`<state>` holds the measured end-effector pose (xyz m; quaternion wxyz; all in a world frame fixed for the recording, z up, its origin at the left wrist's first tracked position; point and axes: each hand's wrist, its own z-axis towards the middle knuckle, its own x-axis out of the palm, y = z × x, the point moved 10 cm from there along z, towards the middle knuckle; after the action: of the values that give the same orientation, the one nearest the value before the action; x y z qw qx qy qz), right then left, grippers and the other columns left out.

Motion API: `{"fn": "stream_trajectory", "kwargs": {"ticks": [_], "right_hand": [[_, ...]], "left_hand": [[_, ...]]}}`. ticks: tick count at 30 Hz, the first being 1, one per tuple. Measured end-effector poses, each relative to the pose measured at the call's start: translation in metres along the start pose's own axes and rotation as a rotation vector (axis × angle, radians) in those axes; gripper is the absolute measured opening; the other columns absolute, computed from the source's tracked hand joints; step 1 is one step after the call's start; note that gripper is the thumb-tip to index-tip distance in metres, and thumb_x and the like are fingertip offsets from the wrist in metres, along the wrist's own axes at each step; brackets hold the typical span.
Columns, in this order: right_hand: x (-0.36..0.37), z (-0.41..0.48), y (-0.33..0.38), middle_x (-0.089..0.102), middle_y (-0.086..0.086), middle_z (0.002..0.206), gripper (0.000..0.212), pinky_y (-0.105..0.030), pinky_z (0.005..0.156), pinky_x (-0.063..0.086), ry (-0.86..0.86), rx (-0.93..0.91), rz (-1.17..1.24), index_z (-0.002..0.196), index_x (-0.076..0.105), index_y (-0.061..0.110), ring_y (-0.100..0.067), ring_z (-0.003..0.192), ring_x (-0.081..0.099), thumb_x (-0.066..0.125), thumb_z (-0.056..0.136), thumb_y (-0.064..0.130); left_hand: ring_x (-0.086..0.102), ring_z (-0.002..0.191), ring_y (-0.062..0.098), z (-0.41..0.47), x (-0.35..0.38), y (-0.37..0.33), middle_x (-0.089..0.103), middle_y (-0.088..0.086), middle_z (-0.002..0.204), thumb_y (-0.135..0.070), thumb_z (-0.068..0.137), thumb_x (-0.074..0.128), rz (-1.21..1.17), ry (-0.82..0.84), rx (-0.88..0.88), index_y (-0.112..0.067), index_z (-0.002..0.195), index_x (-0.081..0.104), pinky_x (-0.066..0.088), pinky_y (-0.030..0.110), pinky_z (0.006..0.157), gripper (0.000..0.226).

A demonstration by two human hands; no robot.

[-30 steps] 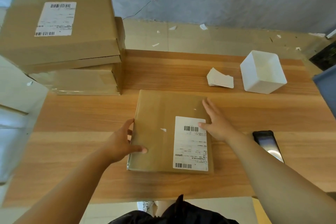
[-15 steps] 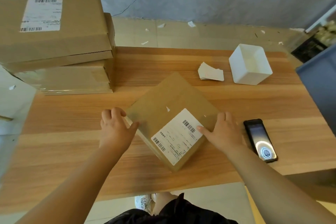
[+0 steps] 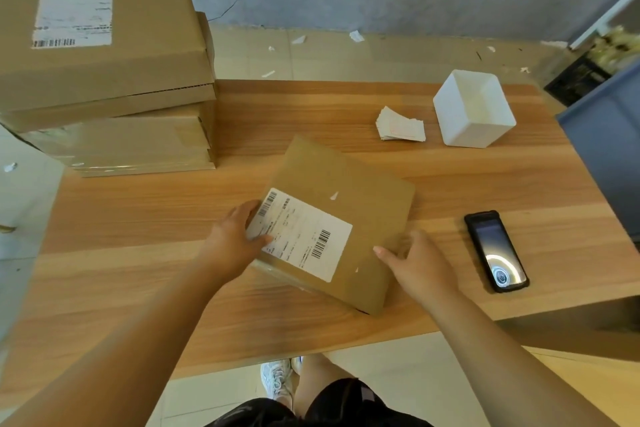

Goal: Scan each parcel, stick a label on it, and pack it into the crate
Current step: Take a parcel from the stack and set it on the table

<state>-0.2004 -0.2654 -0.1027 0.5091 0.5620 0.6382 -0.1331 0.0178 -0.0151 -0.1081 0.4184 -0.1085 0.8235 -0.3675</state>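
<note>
Roughly at the middle of the wooden table point(image 3: 138, 218) lies the parcel point(image 3: 346, 218), a flat brown cardboard box resting flat on the top and turned so that one corner points to about seven o'clock. Its white shipping label point(image 3: 301, 232) faces up on the half nearer the person, with barcodes at both ends.

The left hand point(image 3: 235, 239) grips the parcel at its nine o'clock corner: the thumb lies across the edge of the label and the other fingers curl over the side of the box. The right hand point(image 3: 415, 260) rests at the parcel's five o'clock edge with its fingers straight and slightly spread, the thumb pointing toward nine o'clock; it touches the cardboard and holds nothing.

From the parcel, a black phone point(image 3: 497, 251) lies screen up at three o'clock, apart from the box. At one o'clock sits a small stack of white stickers point(image 3: 401, 128), and just beside it a white square tub point(image 3: 474, 107). At ten o'clock a pile of larger cardboard boxes point(image 3: 104, 62) stands on the table's far corner, the top one bearing its own label. A blue crate point(image 3: 606, 156) shows at the table's three o'clock side, cut off by the edge of the view.
</note>
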Motion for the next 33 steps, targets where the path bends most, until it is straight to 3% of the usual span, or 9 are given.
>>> {"fn": "stream_trajectory", "kwargs": {"ticks": [4,6,8,10,13,17,20,29,33], "right_hand": [[-0.029,0.015,0.017,0.009,-0.005,0.157,0.107,-0.043,0.110,0.026,-0.138,-0.172,-0.132,0.151,0.001,0.023,-0.027,0.143,0.015,0.068,0.075,0.058],[-0.020,0.024,0.026,-0.014,0.006,0.159,0.101,-0.047,0.116,0.009,-0.024,-0.284,-0.264,0.150,-0.011,0.034,-0.023,0.146,-0.009,0.059,0.082,0.060],[-0.009,0.030,0.026,-0.022,0.011,0.157,0.088,-0.052,0.118,0.009,0.084,-0.311,-0.364,0.149,-0.010,0.039,-0.019,0.145,-0.018,0.047,0.087,0.063],[-0.006,0.031,0.025,-0.018,0.011,0.159,0.082,-0.053,0.116,0.014,0.087,-0.292,-0.413,0.150,-0.004,0.039,-0.020,0.146,-0.015,0.039,0.087,0.068],[-0.007,0.022,0.027,-0.002,0.002,0.160,0.083,-0.051,0.111,0.026,-0.009,-0.201,-0.443,0.151,0.005,0.034,-0.028,0.145,0.000,0.032,0.084,0.075],[0.004,0.001,0.040,0.023,-0.007,0.149,0.083,-0.046,0.097,0.037,-0.104,-0.127,-0.471,0.148,0.016,0.029,-0.032,0.126,0.026,0.027,0.082,0.078],[0.018,-0.012,0.053,0.029,-0.005,0.139,0.078,-0.043,0.092,0.037,-0.104,-0.213,-0.498,0.148,0.018,0.030,-0.029,0.117,0.030,0.030,0.085,0.074],[0.001,-0.013,0.048,0.039,0.003,0.127,0.057,-0.035,0.092,0.040,-0.082,-0.380,-0.393,0.141,0.040,0.031,-0.020,0.117,0.036,0.045,0.091,0.057],[-0.017,-0.004,0.046,0.048,0.007,0.126,0.049,-0.035,0.089,0.046,0.019,-0.377,-0.274,0.131,0.052,0.027,-0.016,0.116,0.046,0.048,0.091,0.055]], "left_hand": [[0.050,0.110,0.015,0.017,0.004,-0.019,0.048,-0.003,0.137,-0.025,0.084,0.066,0.030,0.022,0.072,-0.027,0.142,0.032,0.043,0.036,0.094,0.067],[0.053,0.101,0.015,0.022,-0.008,-0.018,0.047,0.001,0.135,-0.034,0.079,0.071,0.084,-0.111,0.020,-0.025,0.138,0.035,0.047,0.037,0.088,0.070],[0.056,0.093,0.015,0.018,-0.017,-0.011,0.044,0.004,0.131,-0.040,0.074,0.075,0.039,-0.236,-0.062,-0.021,0.132,0.037,0.050,0.036,0.077,0.072],[0.055,0.088,0.013,0.010,-0.018,-0.003,0.040,0.006,0.130,-0.042,0.073,0.075,-0.051,-0.312,-0.097,-0.019,0.129,0.036,0.044,0.028,0.068,0.072],[0.051,0.110,0.025,-0.005,-0.012,0.008,0.033,0.008,0.137,-0.046,0.073,0.073,-0.077,-0.345,-0.123,-0.021,0.132,0.031,0.044,0.034,0.076,0.077],[0.055,0.099,0.013,-0.011,0.017,0.004,0.043,0.002,0.134,-0.047,0.076,0.069,-0.109,-0.162,-0.063,-0.021,0.133,0.040,0.047,0.028,0.076,0.069],[0.053,0.096,0.007,-0.014,0.028,0.001,0.049,-0.005,0.131,-0.042,0.079,0.069,-0.178,-0.092,-0.032,-0.024,0.137,0.038,0.045,0.021,0.073,0.068],[0.053,0.100,0.010,-0.014,0.024,0.000,0.051,-0.003,0.132,-0.036,0.079,0.071,-0.184,-0.093,-0.060,-0.022,0.136,0.039,0.050,0.031,0.081,0.067],[0.057,0.093,0.015,-0.018,0.005,-0.007,0.052,-0.002,0.122,-0.036,0.082,0.067,-0.025,-0.200,-0.057,-0.020,0.119,0.053,0.051,0.035,0.075,0.042]]}}
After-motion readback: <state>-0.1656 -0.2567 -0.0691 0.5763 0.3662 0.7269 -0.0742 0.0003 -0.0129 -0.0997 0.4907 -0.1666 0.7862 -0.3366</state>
